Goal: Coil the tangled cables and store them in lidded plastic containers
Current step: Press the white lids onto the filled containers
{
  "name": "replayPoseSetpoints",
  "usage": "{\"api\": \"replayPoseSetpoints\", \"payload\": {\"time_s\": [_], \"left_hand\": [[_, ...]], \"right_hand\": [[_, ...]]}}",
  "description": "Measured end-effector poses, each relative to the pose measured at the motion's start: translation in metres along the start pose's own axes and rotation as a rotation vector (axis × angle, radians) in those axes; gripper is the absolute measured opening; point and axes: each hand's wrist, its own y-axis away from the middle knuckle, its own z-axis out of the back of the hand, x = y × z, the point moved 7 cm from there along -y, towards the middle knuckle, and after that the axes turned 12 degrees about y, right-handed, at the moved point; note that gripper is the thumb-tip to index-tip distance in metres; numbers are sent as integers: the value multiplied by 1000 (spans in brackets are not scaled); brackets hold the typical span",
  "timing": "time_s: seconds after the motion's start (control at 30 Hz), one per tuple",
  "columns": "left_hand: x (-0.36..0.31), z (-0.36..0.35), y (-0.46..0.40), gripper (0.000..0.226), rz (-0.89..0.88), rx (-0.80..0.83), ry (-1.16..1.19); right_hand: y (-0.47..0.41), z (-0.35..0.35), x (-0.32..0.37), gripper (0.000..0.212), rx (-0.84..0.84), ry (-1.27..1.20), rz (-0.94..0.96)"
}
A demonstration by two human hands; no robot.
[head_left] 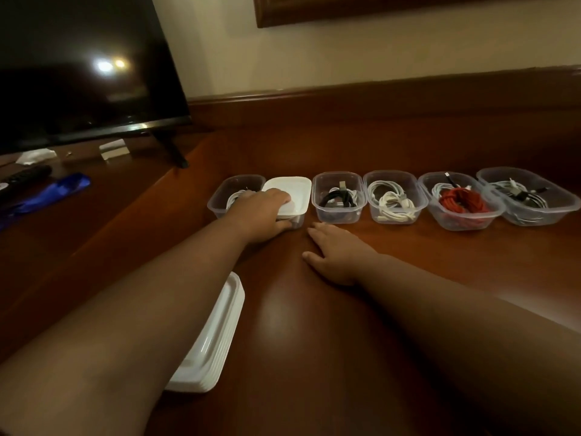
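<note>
Several clear plastic containers stand in a row on the wooden table (314, 309), each holding coiled cables. My left hand (261, 212) grips a white lid (290, 193) lying on the second container (295, 219) from the left, fingers over its near left edge and thumb at the container's front. The leftmost container (234, 187) holds a white cable. To the right come a container with a black cable (338, 198), one with white cables (391, 199), one with a red cable (460, 202) and one with mixed cables (528, 196). My right hand (338, 253) rests flat on the table, fingers straight.
A stack of white lids (213, 335) lies at the near left, partly under my left forearm. A television (81, 67) stands at the back left, with a remote (25, 177), a blue cloth (47, 193) and white papers (113, 147) under it. A wooden ledge runs along the wall behind.
</note>
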Motion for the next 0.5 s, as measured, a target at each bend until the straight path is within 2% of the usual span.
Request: {"api": "replayPoseSetpoints", "payload": {"time_s": [0.1, 0.2, 0.27, 0.33, 0.4, 0.5], "left_hand": [[4, -4, -11, 64, 16, -20, 4], [10, -5, -10, 77, 38, -16, 81], [24, 8, -4, 87, 81, -93, 95], [41, 21, 8, 90, 182, -150, 15], [54, 24, 23, 84, 293, -88, -67], [54, 24, 40, 59, 297, -36, -176]], "right_hand": [[-7, -4, -2, 73, -27, 32, 4], [-6, -6, -2, 72, -40, 42, 10], [-4, -6, -3, 71, -36, 43, 5], [-2, -5, -2, 71, -33, 43, -5], [0, -3, 1, 70, -29, 47, -14], [7, -4, 3, 70, -18, 36, -48]]}}
